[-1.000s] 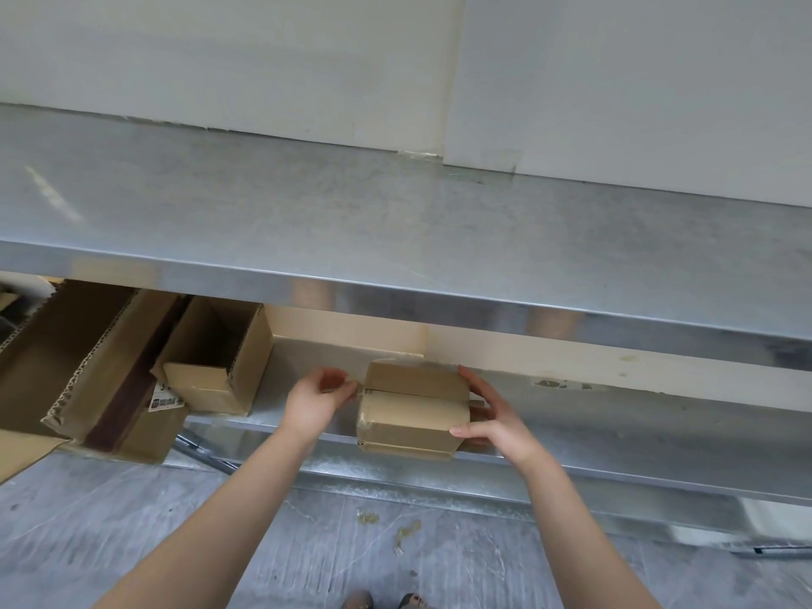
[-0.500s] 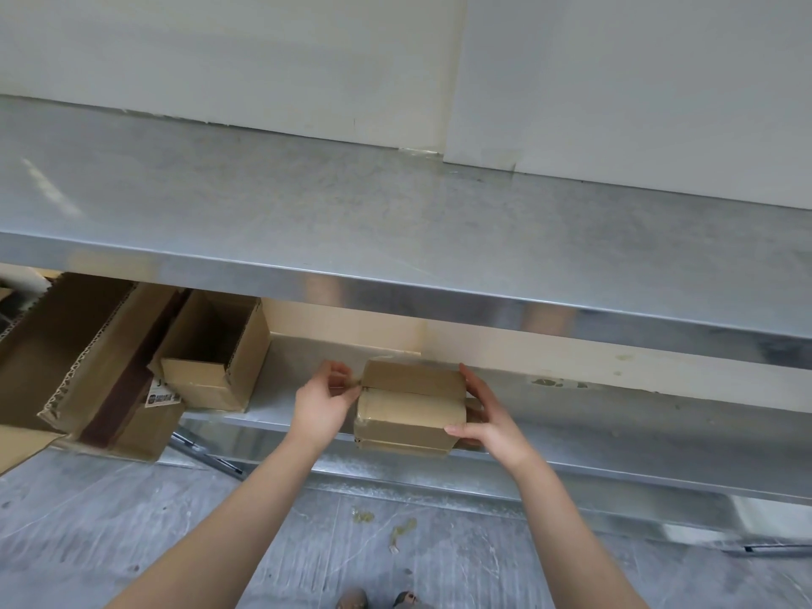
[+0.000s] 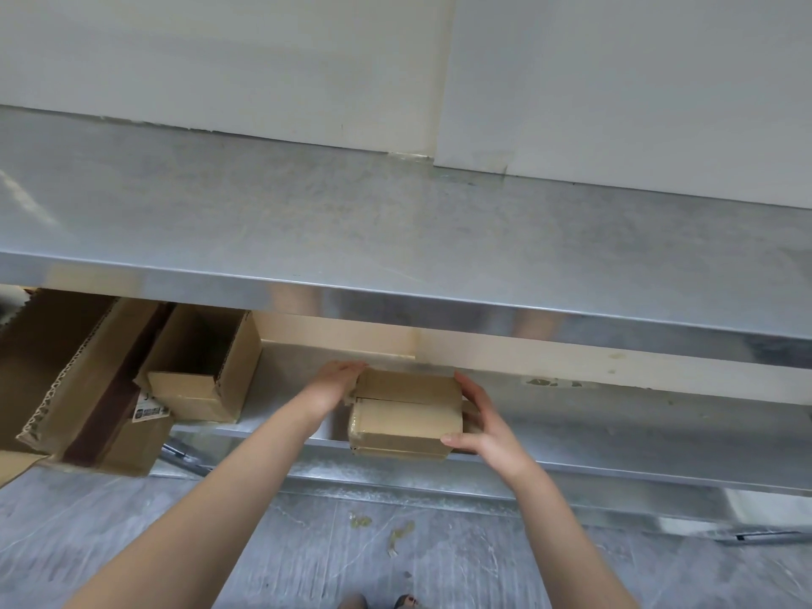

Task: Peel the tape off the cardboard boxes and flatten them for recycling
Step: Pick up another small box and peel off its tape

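A small brown cardboard box (image 3: 406, 421), closed and wrapped in glossy clear tape, sits at the front edge of the lower steel shelf (image 3: 615, 437). My left hand (image 3: 336, 382) lies against the box's left end with its fingers stretched toward the back corner. My right hand (image 3: 481, 426) grips the right end: the thumb is on the front face and the fingers run along the side. A small pale tab of tape (image 3: 350, 398) shows at the top left corner.
An open cardboard box (image 3: 206, 367) lies on its side on the shelf to the left, next to larger open cartons (image 3: 74, 375). The steel tabletop (image 3: 395, 239) overhangs the shelf just above my hands. Grey floor with small scraps (image 3: 395, 534) lies below.
My left hand's fingers, curled at the box's top left corner before, now stretch flat along its left end. My right hand keeps its grip on the right end.
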Demonstrator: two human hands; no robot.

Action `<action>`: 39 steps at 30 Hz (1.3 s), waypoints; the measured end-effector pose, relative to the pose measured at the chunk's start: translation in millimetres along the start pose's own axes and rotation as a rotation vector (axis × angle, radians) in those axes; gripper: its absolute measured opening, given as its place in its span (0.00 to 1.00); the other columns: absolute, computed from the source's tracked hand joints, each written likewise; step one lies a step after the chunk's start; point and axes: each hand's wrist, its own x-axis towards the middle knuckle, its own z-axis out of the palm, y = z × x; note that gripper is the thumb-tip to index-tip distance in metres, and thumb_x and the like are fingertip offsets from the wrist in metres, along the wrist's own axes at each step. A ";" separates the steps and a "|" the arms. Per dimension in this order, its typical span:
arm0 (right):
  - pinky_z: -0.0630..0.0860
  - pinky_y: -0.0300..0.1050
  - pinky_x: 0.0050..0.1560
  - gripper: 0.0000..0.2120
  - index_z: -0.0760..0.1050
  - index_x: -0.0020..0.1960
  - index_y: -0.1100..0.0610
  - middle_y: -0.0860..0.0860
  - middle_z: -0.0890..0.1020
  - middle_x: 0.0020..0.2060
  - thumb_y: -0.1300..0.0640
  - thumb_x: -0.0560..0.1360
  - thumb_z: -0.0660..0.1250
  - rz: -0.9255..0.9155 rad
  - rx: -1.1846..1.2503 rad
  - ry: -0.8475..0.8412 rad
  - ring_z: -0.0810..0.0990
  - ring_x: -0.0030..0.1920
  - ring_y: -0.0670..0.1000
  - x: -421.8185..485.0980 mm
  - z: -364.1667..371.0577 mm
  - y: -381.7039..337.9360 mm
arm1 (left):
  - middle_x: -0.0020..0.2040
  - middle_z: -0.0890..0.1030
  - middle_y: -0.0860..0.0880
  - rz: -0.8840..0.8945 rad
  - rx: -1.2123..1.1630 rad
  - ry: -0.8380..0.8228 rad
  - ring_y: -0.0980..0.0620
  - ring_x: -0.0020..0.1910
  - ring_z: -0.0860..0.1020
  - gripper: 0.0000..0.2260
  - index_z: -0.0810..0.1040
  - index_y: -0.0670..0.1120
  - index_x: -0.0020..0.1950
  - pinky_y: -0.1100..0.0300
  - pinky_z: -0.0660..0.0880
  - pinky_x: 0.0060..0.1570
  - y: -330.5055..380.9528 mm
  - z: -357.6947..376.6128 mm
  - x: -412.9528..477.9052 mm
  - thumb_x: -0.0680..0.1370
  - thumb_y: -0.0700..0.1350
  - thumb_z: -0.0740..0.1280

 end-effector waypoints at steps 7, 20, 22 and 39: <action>0.81 0.44 0.48 0.42 0.63 0.70 0.38 0.39 0.70 0.65 0.65 0.65 0.76 0.030 0.025 -0.010 0.75 0.60 0.44 3.9 -2.6 -2.7 | 0.52 0.79 0.48 -0.019 -0.135 -0.145 0.48 0.53 0.76 0.09 0.77 0.46 0.60 0.57 0.69 0.52 -18.0 -6.0 8.3 0.80 0.41 0.65; 0.81 0.53 0.54 0.41 0.65 0.67 0.34 0.39 0.71 0.66 0.64 0.66 0.77 0.057 0.034 0.001 0.76 0.61 0.46 10.2 -5.7 -0.7 | 0.43 0.77 0.47 0.101 -0.156 0.025 0.49 0.41 0.76 0.05 0.74 0.44 0.44 0.56 0.74 0.38 -16.4 -13.5 11.0 0.79 0.38 0.64; 0.82 0.53 0.52 0.40 0.66 0.66 0.33 0.41 0.70 0.67 0.66 0.67 0.77 0.070 0.024 -0.005 0.75 0.62 0.46 13.2 -7.6 -2.2 | 0.45 0.77 0.47 0.117 -0.134 0.053 0.49 0.43 0.77 0.06 0.74 0.44 0.44 0.55 0.77 0.40 -20.3 -18.3 8.7 0.79 0.36 0.64; 0.81 0.58 0.53 0.39 0.64 0.65 0.29 0.35 0.69 0.65 0.58 0.65 0.76 0.075 -0.011 -0.034 0.75 0.61 0.45 8.0 -2.1 -10.9 | 0.44 0.79 0.49 0.327 0.360 0.147 0.51 0.46 0.77 0.06 0.76 0.45 0.44 0.59 0.72 0.46 -34.9 -28.2 -11.3 0.77 0.47 0.69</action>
